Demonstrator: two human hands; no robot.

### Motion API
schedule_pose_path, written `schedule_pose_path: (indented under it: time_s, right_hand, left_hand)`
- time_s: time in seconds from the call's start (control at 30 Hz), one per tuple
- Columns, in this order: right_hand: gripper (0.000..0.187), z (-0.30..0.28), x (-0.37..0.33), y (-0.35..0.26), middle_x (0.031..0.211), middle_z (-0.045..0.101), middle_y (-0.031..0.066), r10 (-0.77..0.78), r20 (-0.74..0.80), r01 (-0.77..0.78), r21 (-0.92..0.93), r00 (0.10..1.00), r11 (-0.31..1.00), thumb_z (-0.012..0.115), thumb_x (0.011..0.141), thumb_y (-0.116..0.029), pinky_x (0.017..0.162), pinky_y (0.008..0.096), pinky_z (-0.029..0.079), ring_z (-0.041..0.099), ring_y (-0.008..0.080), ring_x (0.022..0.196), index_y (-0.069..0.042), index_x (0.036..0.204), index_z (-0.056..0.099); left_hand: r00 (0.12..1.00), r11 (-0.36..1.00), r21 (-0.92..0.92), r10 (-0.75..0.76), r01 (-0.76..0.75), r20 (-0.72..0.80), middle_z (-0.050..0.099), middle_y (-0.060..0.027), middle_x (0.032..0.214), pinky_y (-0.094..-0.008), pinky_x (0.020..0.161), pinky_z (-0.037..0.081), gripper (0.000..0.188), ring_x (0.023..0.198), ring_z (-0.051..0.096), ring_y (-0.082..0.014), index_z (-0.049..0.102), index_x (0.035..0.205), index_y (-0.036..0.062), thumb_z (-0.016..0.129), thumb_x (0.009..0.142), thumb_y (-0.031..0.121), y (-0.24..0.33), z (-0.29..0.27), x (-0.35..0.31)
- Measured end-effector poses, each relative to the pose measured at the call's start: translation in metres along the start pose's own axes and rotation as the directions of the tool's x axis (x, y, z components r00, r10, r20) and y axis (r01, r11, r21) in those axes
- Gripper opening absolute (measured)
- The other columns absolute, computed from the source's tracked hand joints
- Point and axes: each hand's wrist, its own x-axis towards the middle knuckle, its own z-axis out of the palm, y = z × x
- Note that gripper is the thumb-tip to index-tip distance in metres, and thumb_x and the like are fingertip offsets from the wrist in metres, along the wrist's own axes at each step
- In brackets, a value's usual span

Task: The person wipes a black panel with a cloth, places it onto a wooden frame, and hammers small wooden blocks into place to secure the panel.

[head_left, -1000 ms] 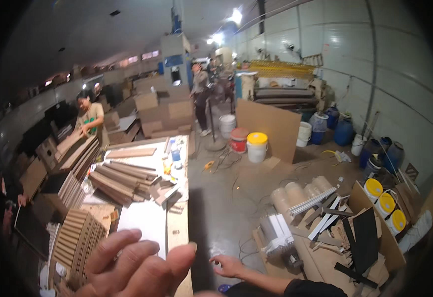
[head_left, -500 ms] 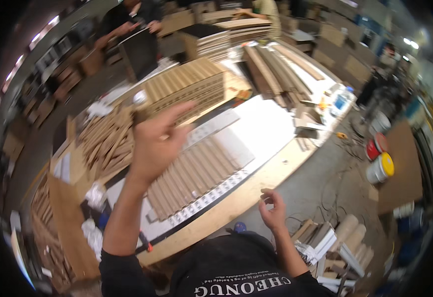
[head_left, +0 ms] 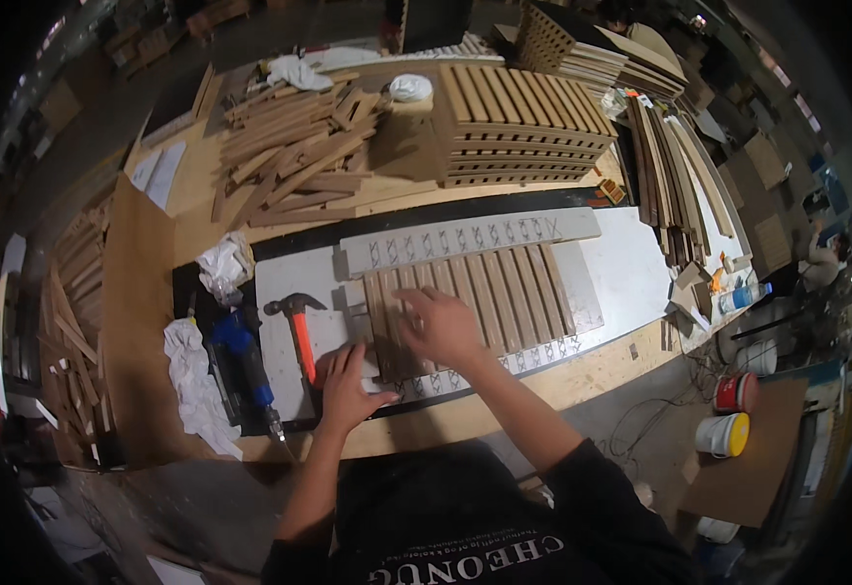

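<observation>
A row of brown wooden slats (head_left: 514, 292) lies side by side across the pale board in front of me. A white strip with dark cross marks (head_left: 465, 239) runs along their far ends, and a similar one (head_left: 436, 383) along their near ends. My right hand (head_left: 441, 330) is over the leftmost slats, fingers apart and reaching left; whether it touches them is unclear. At the near left corner of the row, my left hand (head_left: 348, 395) rests with fingers extended and thumb out. Beside it lies a claw hammer (head_left: 301, 336) with an orange handle.
Left of the hammer is a blue power tool (head_left: 241, 346) with a hose fitting, near crumpled white plastic (head_left: 223, 268). Farther back are a heap of loose slats (head_left: 294, 146) and a stack of slatted panels (head_left: 528, 127). Long strips (head_left: 655, 175) and a bottle (head_left: 744, 296) lie right.
My view has swung, bringing the hammer and power tool into plain sight. My left hand has come down from above the slats; my right hand has moved from beyond the table edge onto the row.
</observation>
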Motion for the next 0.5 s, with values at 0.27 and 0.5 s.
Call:
schedule_pose_path:
  time_s: [0.27, 0.5]
  right_hand:
    - [0.036, 0.055, 0.045, -0.006, 0.088, 0.064, 0.0116, 0.118, 0.106, -0.094, -0.210, 0.987, 0.973, 0.064, 0.073, -0.019, 0.072, 0.0430, 0.052, 0.065, 0.0319, 0.080, -0.013, 0.108, 0.061]
    - [0.034, 0.063, 0.051, -0.007, 0.089, 0.064, 0.0121, 0.198, 0.100, -0.161, -0.291, 0.975, 0.943, 0.062, 0.074, -0.018, 0.073, 0.0423, 0.052, 0.065, 0.0309, 0.081, -0.014, 0.108, 0.061]
  left_hand:
    - [0.984, 0.989, 0.038, 0.145, -0.141, -0.103, 0.058, -0.0073, 0.112, -0.0414, 0.092, 0.038, 0.077, 0.106, 0.051, -0.0293, 0.053, 0.127, 0.0083, 0.083, 0.056, 0.021, -0.021, 0.015, 0.009]
    - [0.981, 0.987, 0.023, 0.162, -0.161, -0.107, 0.058, -0.0077, 0.112, -0.0412, 0.091, 0.038, 0.073, 0.105, 0.052, -0.0294, 0.054, 0.125, 0.0088, 0.082, 0.061, 0.028, -0.026, 0.015, 0.010]
